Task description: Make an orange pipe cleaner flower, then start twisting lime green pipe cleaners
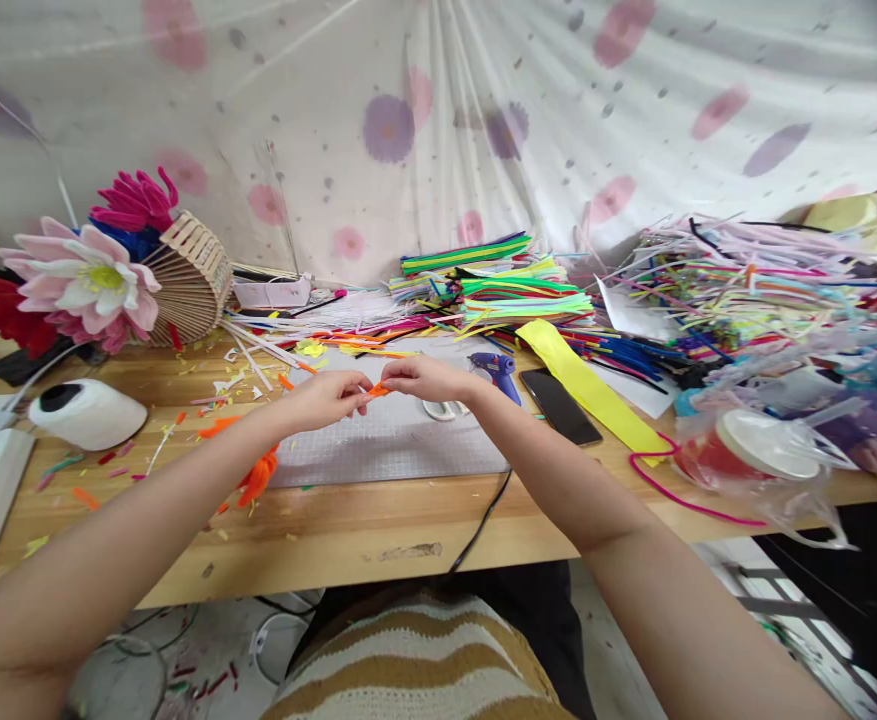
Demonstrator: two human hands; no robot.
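Both my hands meet above the grey cutting mat (378,455), fingers closed round a short orange pipe cleaner piece (379,390). My left hand (333,392) pinches its left end, and my right hand (427,380) grips it from the other side. Part of the piece is hidden by my fingers. Under my right wrist, white-handled scissors (442,410) lie on the mat. Beside that wrist rests a blue glue gun (499,372). More orange fuzzy pieces (259,475) lie near my left forearm, partly covered by it.
Bundled pipe cleaners (513,285) pile along the back. A basket of fuzzy flowers (190,265) and a white thread spool (89,413) stand left. To the right are a phone (560,405), a yellow strip (595,385) and a lidded red cup (738,445). Scraps litter the wooden table (318,535).
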